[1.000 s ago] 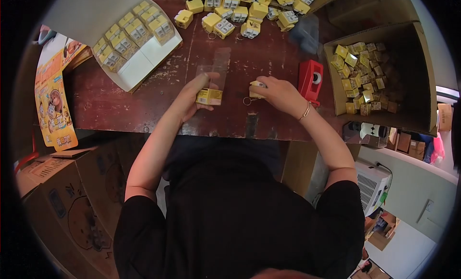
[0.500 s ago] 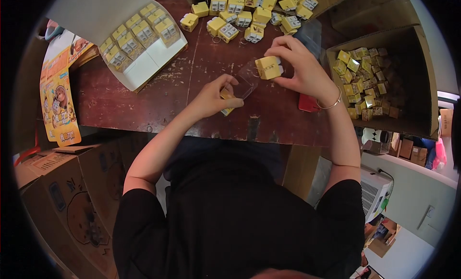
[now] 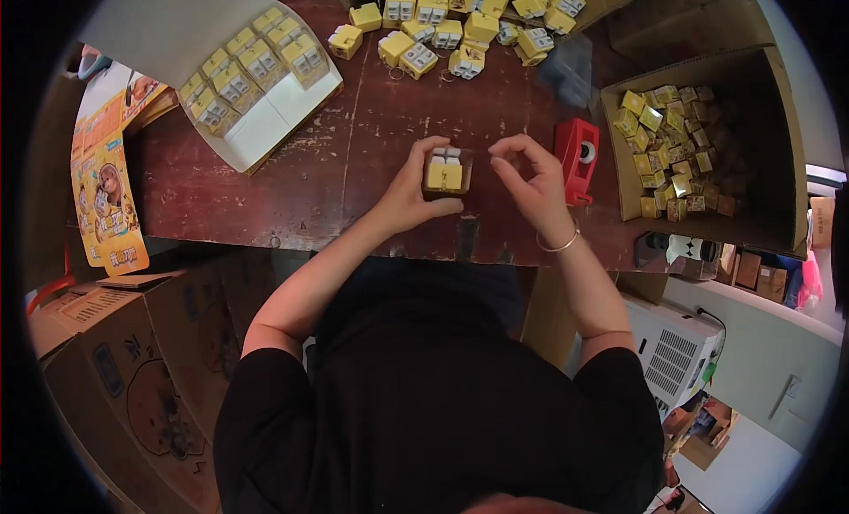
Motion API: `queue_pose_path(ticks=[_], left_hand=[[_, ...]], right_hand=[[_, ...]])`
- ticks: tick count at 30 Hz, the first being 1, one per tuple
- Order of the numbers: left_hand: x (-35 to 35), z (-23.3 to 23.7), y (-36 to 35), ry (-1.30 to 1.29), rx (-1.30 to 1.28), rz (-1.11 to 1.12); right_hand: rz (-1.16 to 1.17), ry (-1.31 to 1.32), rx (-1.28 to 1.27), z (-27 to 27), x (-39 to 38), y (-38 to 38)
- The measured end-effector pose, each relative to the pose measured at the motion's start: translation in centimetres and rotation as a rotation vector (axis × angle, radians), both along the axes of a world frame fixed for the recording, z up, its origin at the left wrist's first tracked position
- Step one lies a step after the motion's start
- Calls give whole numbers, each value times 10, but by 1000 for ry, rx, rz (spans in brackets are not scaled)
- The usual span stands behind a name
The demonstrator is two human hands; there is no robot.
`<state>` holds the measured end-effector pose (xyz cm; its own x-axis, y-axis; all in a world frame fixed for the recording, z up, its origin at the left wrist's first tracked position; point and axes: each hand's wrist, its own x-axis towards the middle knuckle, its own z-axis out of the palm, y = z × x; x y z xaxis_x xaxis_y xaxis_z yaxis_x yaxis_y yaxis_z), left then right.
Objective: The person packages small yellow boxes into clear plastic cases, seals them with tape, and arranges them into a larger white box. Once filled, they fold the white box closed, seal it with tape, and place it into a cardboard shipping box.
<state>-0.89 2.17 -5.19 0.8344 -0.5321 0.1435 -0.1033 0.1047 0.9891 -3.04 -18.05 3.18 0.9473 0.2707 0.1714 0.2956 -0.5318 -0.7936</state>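
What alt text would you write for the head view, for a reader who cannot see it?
A person's left hand holds a bagged toy over a table while the right hand pinches its edge. A red tape dispenser stands beside the right hand, with a box of yellow toys further right and a tray and pile of them beyond.
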Motion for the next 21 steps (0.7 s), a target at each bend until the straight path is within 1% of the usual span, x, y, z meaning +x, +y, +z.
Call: queue_pose_path(ticks=[1,2,3,5,7,9,10,12,13,15,16,17,18,19,21], left_hand=[[-2,-3,-3,0,-2,3],[-5,-8,-7,120,-178,15],[-8,-11,-10,244,-352,24],[-11,-10,-12,301,-295,-16],[-12,-6,-13,352,-238,-58],[-10,0,-13,215,-179,-3],[-10,4,-11,211,-177,-8],[-7,15,-5,-378,75,68],[-4,15,-2,-380,73,60],[1,14,2,-400,139,129],[-1,13,-5,-232,20,231],[-4,15,-13,-232,18,230],[-7,21,-20,-96,-56,268],[-9,26,-23,41,-129,301],[-16,41,-24,33,-99,271]], right_hand=[[-97,326,244,-17,-6,-1],[-198,654,489,-32,-10,-1],[-202,658,493,-45,-14,2],[-145,863,736,-64,-21,11],[-166,828,757,-66,-20,13],[-217,831,725,-62,-17,16],[-219,825,729,-62,-16,14],[-182,886,676,-62,-13,7],[-189,882,679,-61,-14,7],[-163,580,892,-59,-19,15],[-164,580,890,-55,-23,24],[-196,365,699,-51,-28,37],[-229,149,506,-50,-30,47],[-264,92,266,-51,-31,52],[-317,96,227,-48,-35,52]])
